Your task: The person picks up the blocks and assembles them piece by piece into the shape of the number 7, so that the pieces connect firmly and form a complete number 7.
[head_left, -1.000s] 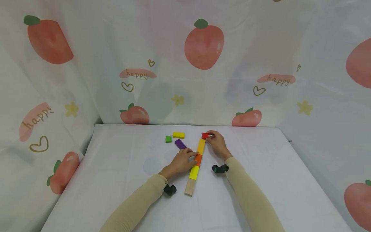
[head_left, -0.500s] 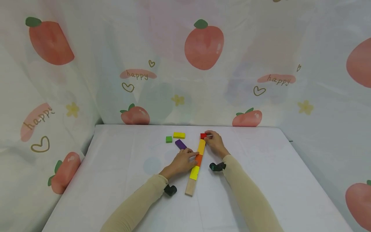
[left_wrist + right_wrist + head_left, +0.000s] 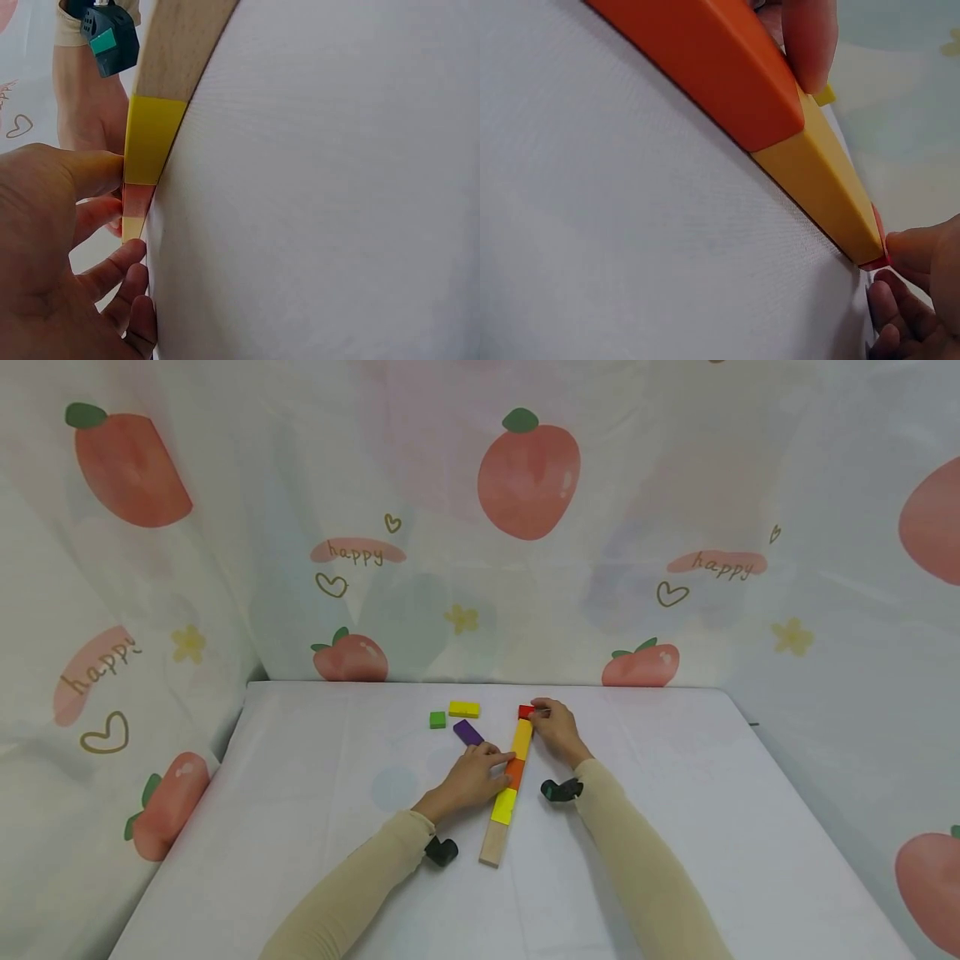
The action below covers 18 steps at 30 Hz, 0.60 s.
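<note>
Narrowly, it seems, right hand (image 3: 557, 731) pinching red block (image 3: 526, 712), left hand (image 3: 468, 777) loosely spread, touching orange block (image 3: 515, 771)

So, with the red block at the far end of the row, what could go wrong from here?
The right hand holds the red block at the end of the row, so a firm push might skew it. The left hand touches the row, and a jerk there could open a gap. The purple block lies close by the left hand, which may knock it.
</note>
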Motion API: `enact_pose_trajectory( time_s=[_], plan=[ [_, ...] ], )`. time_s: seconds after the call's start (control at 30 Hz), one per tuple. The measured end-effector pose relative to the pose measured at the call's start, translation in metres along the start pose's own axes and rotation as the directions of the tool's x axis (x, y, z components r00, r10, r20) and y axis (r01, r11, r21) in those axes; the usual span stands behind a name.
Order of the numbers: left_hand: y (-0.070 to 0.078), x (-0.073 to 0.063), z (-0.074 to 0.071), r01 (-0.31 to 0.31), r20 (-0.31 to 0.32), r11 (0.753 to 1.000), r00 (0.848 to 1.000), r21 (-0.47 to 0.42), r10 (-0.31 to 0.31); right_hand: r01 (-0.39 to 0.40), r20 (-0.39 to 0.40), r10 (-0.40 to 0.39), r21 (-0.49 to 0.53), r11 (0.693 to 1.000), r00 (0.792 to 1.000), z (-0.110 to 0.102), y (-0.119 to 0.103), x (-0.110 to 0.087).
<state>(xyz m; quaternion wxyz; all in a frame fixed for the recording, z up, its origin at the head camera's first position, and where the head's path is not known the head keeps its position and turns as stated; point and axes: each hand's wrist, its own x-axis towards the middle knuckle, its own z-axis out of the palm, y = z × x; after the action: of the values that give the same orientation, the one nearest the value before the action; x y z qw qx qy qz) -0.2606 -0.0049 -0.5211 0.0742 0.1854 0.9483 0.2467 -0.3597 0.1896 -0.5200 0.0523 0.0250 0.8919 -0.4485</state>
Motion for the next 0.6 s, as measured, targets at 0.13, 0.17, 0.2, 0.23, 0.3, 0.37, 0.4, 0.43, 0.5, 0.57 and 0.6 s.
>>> enact_pose_trajectory(
  time_s=[0.13, 0.17, 0.2, 0.23, 0.3, 0.37, 0.4, 0.43, 0.5, 0.57, 0.6],
  plan=[
    [-0.0010, 0.0003, 0.0004, -0.005, -0.005, 1.000, 1.000, -0.002, 0.005, -0.009, -0.015, 0.009, -0.007, 1.000, 1.000, 0.0025, 0.0019, 0.0025],
    [-0.0008, 0.0001, 0.0002, -0.005, -0.006, 1.000, 1.000, -0.004, 0.005, -0.014, -0.018, 0.014, -0.010, 1.000, 1.000, 0.0030, 0.0017, 0.0029],
    [-0.0006, 0.0000, -0.0002, -0.004, -0.005, 1.000, 1.000, -0.004, 0.004, -0.019, -0.020, 0.019, -0.011, 1.000, 1.000, 0.0034, 0.0015, 0.0034],
    [-0.0004, -0.0002, -0.0006, -0.004, -0.006, 1.000, 1.000, -0.005, 0.004, -0.019, -0.021, 0.018, -0.016, 1.000, 1.000, 0.0036, 0.0012, 0.0037],
    [0.0000, -0.0005, -0.0012, -0.003, -0.006, 1.000, 1.000, -0.010, 0.003, -0.017, -0.022, 0.017, -0.022, 1.000, 1.000, 0.0035, 0.0005, 0.0035],
    [0.0001, -0.0008, -0.0017, -0.002, -0.004, 1.000, 1.000, -0.009, 0.002, -0.013, -0.021, 0.012, -0.027, 1.000, 1.000, 0.0033, 0.0000, 0.0029],
    [0.0001, -0.0009, -0.0018, -0.002, -0.004, 1.000, 1.000, -0.007, 0.002, -0.007, -0.019, 0.007, -0.032, 0.999, 1.000, 0.0033, 0.0000, 0.0026],
    [0.0002, -0.0011, -0.0019, -0.002, -0.003, 1.000, 1.000, -0.007, 0.002, -0.005, -0.018, 0.004, -0.037, 0.999, 1.000, 0.0033, 0.0001, 0.0022],
    [0.0001, -0.0012, -0.0017, -0.002, -0.001, 1.000, 1.000, -0.004, 0.002, -0.004, -0.019, 0.004, -0.040, 0.999, 1.000, 0.0035, 0.0004, 0.0012],
    [-0.0002, -0.0014, -0.0016, -0.004, 0.003, 1.000, 1.000, -0.001, 0.004, -0.006, -0.018, 0.005, -0.040, 0.999, 1.000, 0.0040, 0.0009, 0.0006],
    [-0.0003, -0.0016, -0.0016, -0.008, 0.002, 1.000, 1.000, -0.001, 0.008, -0.006, -0.018, 0.006, -0.040, 0.999, 1.000, 0.0045, 0.0013, 0.0004]
  ],
)
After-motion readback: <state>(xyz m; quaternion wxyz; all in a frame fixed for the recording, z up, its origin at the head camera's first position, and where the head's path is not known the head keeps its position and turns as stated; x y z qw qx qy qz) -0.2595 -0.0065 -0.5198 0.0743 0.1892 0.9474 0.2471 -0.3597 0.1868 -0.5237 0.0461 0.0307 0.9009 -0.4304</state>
